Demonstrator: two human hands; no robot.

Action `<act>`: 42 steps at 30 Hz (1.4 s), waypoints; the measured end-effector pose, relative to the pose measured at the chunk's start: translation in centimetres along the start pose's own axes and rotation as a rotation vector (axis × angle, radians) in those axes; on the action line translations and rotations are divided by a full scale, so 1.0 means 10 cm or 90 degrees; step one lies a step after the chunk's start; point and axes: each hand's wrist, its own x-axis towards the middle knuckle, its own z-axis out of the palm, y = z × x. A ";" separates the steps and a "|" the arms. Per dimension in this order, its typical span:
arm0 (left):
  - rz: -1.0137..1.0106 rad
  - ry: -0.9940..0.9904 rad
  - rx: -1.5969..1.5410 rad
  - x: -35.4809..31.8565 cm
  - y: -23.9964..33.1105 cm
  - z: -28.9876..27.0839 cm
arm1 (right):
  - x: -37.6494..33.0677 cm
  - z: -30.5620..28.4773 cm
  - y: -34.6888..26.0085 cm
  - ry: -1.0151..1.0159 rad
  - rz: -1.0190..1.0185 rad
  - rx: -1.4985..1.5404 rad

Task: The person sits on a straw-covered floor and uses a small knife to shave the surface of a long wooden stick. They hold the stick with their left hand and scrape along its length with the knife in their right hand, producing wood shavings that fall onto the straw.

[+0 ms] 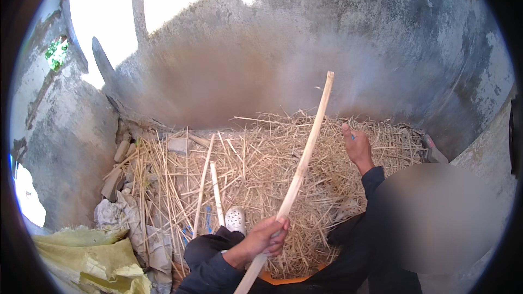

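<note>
My left hand (268, 238) is closed round the lower part of a long, pale split-wood stick (302, 169), which slants up and away to the right. Its lower end runs out of the picture near my lap. Farther off on the right, my right hand (358, 148) is raised over the straw, its fingers curled. A small blue spot shows at the fingers; what they hold, if anything, cannot be made out. Two more pale sticks, a thin one (203, 190) and a thicker one (216, 190), stand slanted beside my white clog (235, 220).
Loose straw (327, 185) covers the ground. A grey, stained wall (305, 49) rises behind it. At the left lie stones (122, 151), a crumpled pale sack (128, 212) and a yellow-green sheet (92, 250). A blurred round patch hides the lower right.
</note>
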 end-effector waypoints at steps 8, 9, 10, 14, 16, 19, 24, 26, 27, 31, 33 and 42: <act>0.005 0.030 0.165 0.12 -0.14 -0.04 | -0.48 0.17 -0.65 -0.251 0.097 0.558; 0.008 0.035 0.201 0.14 -0.15 -0.06 | -0.51 0.17 -0.72 -0.244 0.113 0.577; 0.010 0.040 0.237 0.16 -0.16 -0.09 | -0.52 0.13 -0.76 -0.286 0.156 0.645; 0.143 0.064 0.394 0.29 -0.29 -0.17 | -0.54 0.02 -0.87 -0.373 0.233 0.786; 0.218 0.086 0.455 0.41 -0.32 -0.18 | -0.53 0.04 -0.93 -0.375 0.220 0.808; 0.259 0.099 0.472 0.49 -0.26 -0.02 | -0.49 0.03 -0.97 -0.362 0.197 0.843; 0.251 0.088 0.470 0.56 -0.07 0.09 | -0.39 -0.06 -1.05 -0.330 0.149 0.813; 0.274 0.080 0.451 0.62 0.08 0.15 | -0.42 -0.03 -1.06 -0.344 0.117 0.773; 0.263 0.087 0.456 0.67 0.17 0.18 | -0.45 0.01 -1.03 -0.353 0.105 0.752; 0.241 0.158 0.511 0.68 0.40 0.29 | -0.51 0.09 -1.01 -0.260 -0.030 0.561; 0.227 0.202 0.550 0.58 0.43 0.23 | -0.49 -0.03 -0.95 -0.249 -0.113 0.303; 0.316 0.295 0.852 0.35 0.31 -0.02 | -0.52 0.01 -0.82 -0.162 -0.273 -0.144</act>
